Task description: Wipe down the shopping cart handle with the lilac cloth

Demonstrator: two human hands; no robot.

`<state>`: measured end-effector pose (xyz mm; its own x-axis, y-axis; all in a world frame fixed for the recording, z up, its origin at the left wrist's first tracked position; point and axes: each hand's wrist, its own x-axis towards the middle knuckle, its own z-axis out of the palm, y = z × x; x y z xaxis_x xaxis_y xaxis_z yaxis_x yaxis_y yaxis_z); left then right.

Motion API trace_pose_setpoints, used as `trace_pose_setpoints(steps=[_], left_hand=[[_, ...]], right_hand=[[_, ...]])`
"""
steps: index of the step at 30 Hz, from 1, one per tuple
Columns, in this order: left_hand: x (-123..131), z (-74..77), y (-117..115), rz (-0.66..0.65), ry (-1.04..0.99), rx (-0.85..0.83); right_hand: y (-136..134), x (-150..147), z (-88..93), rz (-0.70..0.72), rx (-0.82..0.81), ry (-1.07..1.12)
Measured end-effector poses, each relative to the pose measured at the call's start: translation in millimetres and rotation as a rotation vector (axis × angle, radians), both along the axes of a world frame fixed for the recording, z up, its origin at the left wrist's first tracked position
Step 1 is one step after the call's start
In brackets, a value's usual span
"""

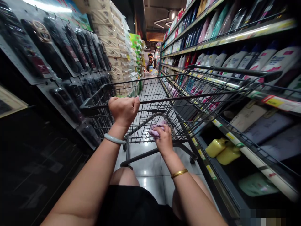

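Observation:
A dark metal shopping cart [150, 81] stands in front of my knees, its wire basket holding nothing I can make out. My left hand [124, 108], with a pale bangle on the wrist, is closed around the near top bar of the cart. Lower and to the right, my right hand [164, 139] is closed on a crumpled light purple cloth [155, 130]. The cloth is against the wire mesh at the basket's near side; whether it presses on the wires cannot be made out. A gold bangle circles the right wrist.
Shelves of bottles [221, 59] line the right, with yellow bottles [216, 147] low down. Packaged belts [63, 47] hang at the left, beyond them stacked paper packs [113, 40]. Grey floor tiles [150, 166] run up the aisle towards people [150, 58] far off.

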<state>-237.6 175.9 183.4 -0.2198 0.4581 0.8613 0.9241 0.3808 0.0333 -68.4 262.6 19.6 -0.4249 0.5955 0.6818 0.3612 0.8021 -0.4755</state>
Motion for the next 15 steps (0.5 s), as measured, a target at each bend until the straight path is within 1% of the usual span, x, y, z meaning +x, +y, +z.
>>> trace_pose_setpoints(steps=[2,4,6,8,10,12,15], left_hand=[[-2.7,0.2,0.3,0.006,-0.013,-0.008],[-5.7,0.7,-0.2,0.002,-0.008,-0.011],[-8.4,1.1,-1.4,-0.004,0.003,-0.007],[-10.8,1.4,-2.8,-0.007,0.009,-0.005],[-13.0,1.1,-4.2,-0.009,0.0,-0.012],[-15.6,0.5,-5.5,-0.017,-0.023,-0.016],[-19.6,-0.7,-8.1,-0.017,-0.045,-0.009]], right_hand=[[-4.4,-6.2,-16.2,0.061,-0.055,-0.171],[-11.2,-10.9,-25.5,0.132,-0.079,-0.253],[-16.1,-10.7,-22.5,0.136,-0.059,-0.182],[-16.4,-5.9,-11.4,0.104,0.005,-0.044],[-12.8,-0.1,-2.4,0.082,0.066,0.049],[-8.6,2.4,-3.0,0.068,0.06,0.03],[-7.1,-1.3,-15.2,0.109,-0.079,-0.148]])
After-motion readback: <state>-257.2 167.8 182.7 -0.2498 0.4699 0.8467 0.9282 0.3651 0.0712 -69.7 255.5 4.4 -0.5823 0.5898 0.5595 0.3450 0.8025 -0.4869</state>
